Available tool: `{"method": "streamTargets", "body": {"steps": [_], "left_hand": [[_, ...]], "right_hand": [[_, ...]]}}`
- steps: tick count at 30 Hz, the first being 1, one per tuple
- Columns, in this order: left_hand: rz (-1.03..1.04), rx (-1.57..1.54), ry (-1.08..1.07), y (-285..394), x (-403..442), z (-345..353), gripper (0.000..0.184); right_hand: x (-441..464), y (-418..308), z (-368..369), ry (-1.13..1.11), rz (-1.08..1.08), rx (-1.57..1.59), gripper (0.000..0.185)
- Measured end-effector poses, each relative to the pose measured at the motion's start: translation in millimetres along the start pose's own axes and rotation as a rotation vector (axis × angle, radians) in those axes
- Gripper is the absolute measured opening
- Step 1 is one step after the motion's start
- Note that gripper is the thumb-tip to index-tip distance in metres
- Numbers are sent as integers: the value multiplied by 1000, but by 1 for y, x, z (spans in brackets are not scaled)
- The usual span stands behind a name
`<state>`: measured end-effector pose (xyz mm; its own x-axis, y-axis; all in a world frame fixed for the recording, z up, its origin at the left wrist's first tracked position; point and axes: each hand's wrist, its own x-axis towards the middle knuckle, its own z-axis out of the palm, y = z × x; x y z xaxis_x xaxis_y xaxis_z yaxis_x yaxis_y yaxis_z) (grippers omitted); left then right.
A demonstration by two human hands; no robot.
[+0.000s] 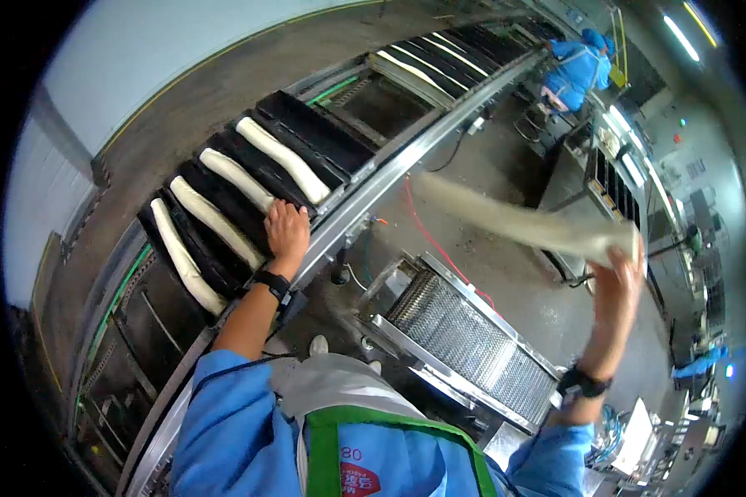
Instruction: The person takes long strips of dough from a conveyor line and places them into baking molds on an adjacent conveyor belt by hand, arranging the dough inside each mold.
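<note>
My right hand (617,282) is raised out to the right, closed round one end of a long pale dough strip (522,225). The strip stretches leftward through the air, smeared by motion. On the left, my left hand (287,232) lies with fingers extended on the near end of another dough strip (236,178) in a black baking pan (215,203). Beside it in the same set of long trough-shaped pans lie further dough strips (215,222), (186,261); one more dough strip (283,159) lies on the far side of my left hand.
The pans sit on a conveyor with a metal rail (406,157). Further along are more pans (448,62) with dough. A metal mesh belt (464,344) stands before me on the right. A co-worker in blue (578,70) is at the far end, near a table with black pans (613,186).
</note>
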<state>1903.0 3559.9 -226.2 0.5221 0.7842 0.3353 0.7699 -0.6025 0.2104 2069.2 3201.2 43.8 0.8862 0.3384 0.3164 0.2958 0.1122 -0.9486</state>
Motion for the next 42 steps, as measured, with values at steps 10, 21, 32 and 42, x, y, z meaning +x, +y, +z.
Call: {"method": "streamTargets", "body": {"steps": [10, 21, 32, 42], "left_hand": [[32, 21, -1, -14, -2, -16, 31], [-10, 19, 23, -4, 0, -16, 25], [89, -73, -112, 79, 44, -16, 34], [388, 110, -310, 166, 37, 29, 47]], "right_hand": [[64, 148, 218, -810, 352, -69, 50], [-27, 289, -101, -645, 658, -400, 35], [-180, 233, -271, 62, 780, -999, 23], [-211, 204, -279, 77, 540, -1135, 20]]}}
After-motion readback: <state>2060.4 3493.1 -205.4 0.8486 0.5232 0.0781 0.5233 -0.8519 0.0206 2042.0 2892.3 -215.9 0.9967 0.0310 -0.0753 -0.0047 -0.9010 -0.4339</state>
